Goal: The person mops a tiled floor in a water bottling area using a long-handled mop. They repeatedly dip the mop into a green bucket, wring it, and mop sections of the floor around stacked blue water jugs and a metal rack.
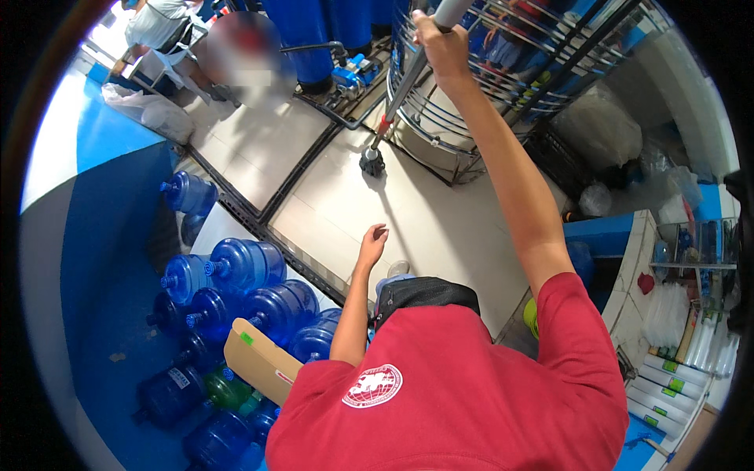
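Head view: gripping a long grey mop (402, 92) with the right hand (446, 53), with fingers closed firmly around the upper part of the pole and the arm stretched well forward. Slanting down past a red collar (384, 124) to a dark mop head (372, 163), set on the pale tile floor (314, 200) just beside a curved metal rack (436, 129). Lower down, over the same floor and well apart from the pole: the left hand (372, 247), with fingers loosely curled, partly open and free, near a light shoe (399, 268).

Close below, a black waist bag (428, 294) and a red shirt (471, 353). To the left, a heap of blue water jugs (251, 267), many on their sides, with a green jug (224, 388) among them and a piece of cardboard (263, 361) tilted across. Between jugs and mop head, black strips (271, 208) across the floor. Farther off, tall blue tanks (300, 43) beside a small blue pump (357, 73); at upper left, another person (161, 25) in a light top, near a white plastic bag (153, 110). Beyond the rack at the right, clear plastic bags (601, 129); lower right, long white packs (656, 382) in a stack.
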A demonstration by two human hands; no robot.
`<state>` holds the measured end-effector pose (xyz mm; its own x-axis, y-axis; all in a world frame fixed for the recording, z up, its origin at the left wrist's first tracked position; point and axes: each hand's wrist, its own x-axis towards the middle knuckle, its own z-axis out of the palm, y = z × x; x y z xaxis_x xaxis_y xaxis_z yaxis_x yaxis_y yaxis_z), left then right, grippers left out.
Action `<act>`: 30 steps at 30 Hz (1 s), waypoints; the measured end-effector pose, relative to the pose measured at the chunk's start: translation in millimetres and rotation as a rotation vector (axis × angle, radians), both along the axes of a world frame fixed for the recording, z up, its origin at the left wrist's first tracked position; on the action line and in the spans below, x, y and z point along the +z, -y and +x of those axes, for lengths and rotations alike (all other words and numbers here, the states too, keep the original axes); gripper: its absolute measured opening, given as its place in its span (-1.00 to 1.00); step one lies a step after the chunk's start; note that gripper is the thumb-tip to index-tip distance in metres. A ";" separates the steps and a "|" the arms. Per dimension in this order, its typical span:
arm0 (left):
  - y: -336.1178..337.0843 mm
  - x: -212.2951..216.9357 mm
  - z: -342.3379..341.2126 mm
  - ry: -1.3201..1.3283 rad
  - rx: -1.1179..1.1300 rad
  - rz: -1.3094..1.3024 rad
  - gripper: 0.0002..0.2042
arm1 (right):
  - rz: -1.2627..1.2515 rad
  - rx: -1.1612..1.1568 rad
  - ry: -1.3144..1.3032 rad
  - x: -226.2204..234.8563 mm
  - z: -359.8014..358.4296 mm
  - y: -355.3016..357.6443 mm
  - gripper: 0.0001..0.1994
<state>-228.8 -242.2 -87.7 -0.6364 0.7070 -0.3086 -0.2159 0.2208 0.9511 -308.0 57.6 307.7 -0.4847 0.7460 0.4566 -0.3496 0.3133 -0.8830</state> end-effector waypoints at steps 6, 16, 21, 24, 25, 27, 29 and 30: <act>-48.1 59.2 -20.9 -0.222 -0.144 0.008 -0.51 | 0.072 0.053 0.431 -66.5 14.5 18.3 -0.63; -188.9 180.1 -115.5 -0.467 0.041 0.211 -0.74 | 0.570 0.253 0.782 -81.6 44.3 30.0 -0.32; -207.6 271.0 -101.7 -0.509 0.013 0.384 -0.54 | 0.287 0.282 0.534 -122.2 108.6 7.6 -0.12; -215.2 340.9 -79.1 -0.583 -0.035 0.519 -0.53 | 0.342 0.296 0.949 -184.9 137.7 12.6 0.06; -215.6 364.5 -72.5 -0.575 -0.010 0.572 -0.53 | 0.322 0.299 1.060 -208.4 145.4 20.2 0.12; -218.4 411.6 -65.1 -0.640 0.072 0.674 -0.55 | 0.209 0.326 1.114 -247.6 153.9 32.1 0.13; -223.6 454.4 -64.9 -0.660 0.067 0.744 -0.55 | 0.171 0.227 1.044 -274.6 153.9 46.5 0.12; -225.7 473.7 -65.1 -0.675 0.067 0.804 -0.55 | 0.223 0.184 0.971 -282.0 151.2 52.8 0.05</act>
<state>-293.9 -16.5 385.9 -0.5467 0.5031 0.6693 0.4253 -0.5217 0.7396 -156.8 4.8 25.7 -0.8195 0.5679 -0.0768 0.4291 0.5194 -0.7390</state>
